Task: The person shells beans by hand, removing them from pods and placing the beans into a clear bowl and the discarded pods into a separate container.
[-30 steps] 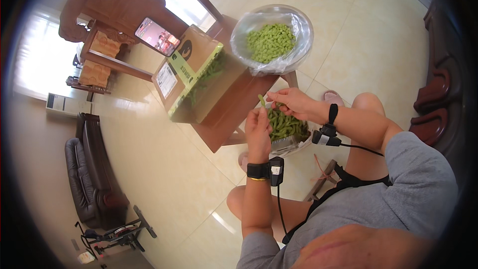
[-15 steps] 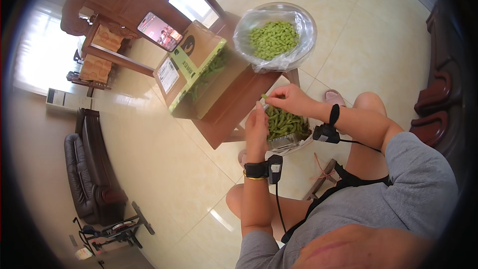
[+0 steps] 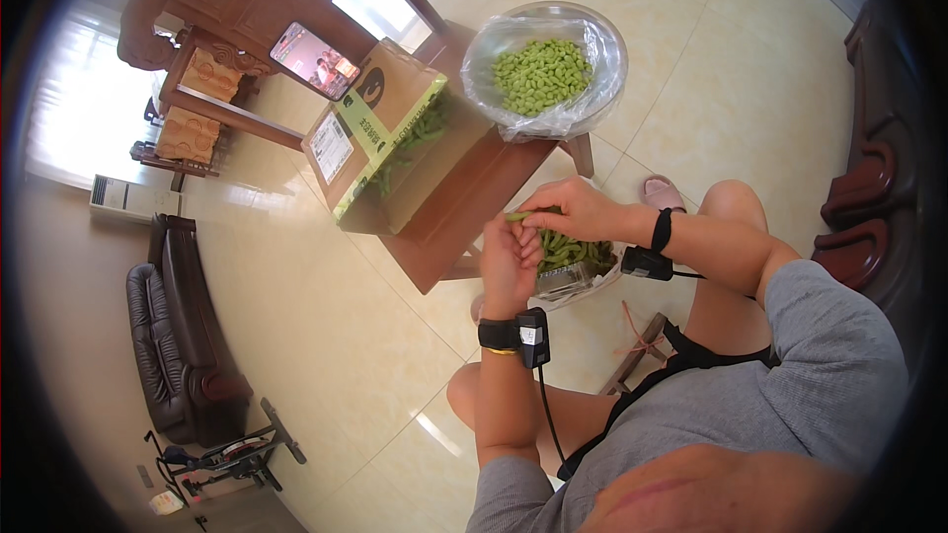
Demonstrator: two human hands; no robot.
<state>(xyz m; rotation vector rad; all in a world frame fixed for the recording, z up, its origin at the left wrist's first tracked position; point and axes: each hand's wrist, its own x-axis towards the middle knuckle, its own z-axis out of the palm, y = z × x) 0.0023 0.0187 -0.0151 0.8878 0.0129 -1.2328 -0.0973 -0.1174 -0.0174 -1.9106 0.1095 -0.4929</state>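
A green soybean pod [image 3: 516, 217] is pinched between my two hands, above the near edge of a wooden chair seat. My left hand [image 3: 507, 262] has its fingers curled in, with the thumb and forefinger at the pod's left end. From the right, my right hand [image 3: 573, 209] grips the pod's other end between thumb and fingers. Just under my hands stands a bin of green soybean pods [image 3: 573, 253], partly covered by them. Shelled green beans [image 3: 541, 77] lie in a metal bowl lined with a clear plastic bag [image 3: 610, 69], at the seat's far right.
On the wooden seat [image 3: 444, 237] an open cardboard box [image 3: 380, 89] lies tilted, some pods inside it. A phone [image 3: 314, 61] leans at its top. A brown sofa [image 3: 183, 336] and an exercise machine [image 3: 242, 454] stand left; dark furniture [image 3: 869, 188] is at right.
My hands have come closer together and slightly lower. The left fingers have curled inward, and the right hand now overlaps the bin more.
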